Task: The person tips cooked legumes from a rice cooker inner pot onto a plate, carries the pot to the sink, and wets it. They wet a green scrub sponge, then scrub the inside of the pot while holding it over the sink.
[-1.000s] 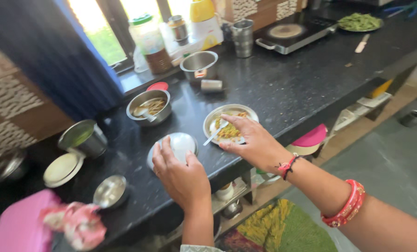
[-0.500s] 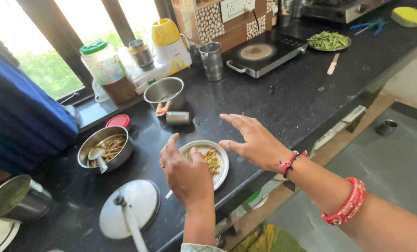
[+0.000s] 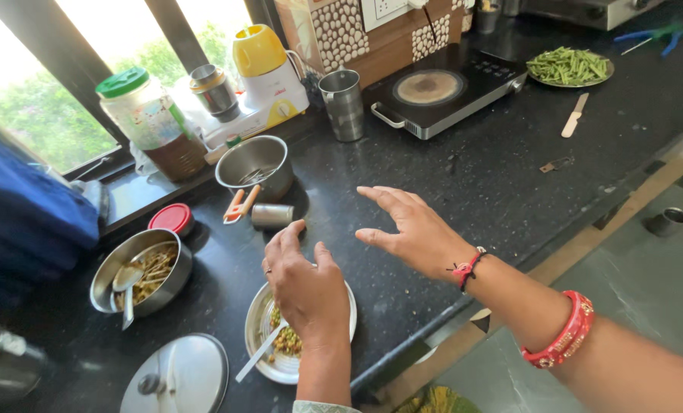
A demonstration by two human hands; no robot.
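Both hands hover empty over the dark counter. The left hand, fingers loosely spread and slightly curled, hangs directly above the steel plate of cooked food in the lower middle of the frame, covering much of it; whether the palm touches the rim cannot be told. The right hand is open wide, fingers apart, over bare black countertop just right of the plate, holding nothing. A spoon rests in the plate, its handle sticking out toward the lower left.

By the look of it, this is a pause between handling the plate and reaching for something else; any pick-up calls for lowering and closing the fingers first.

Left of the plate lies a round steel lid. Further up-left sits a steel bowl of food with a ladle, a red lid behind it. A small steel pot stands above centre, an induction cooktop at upper right.
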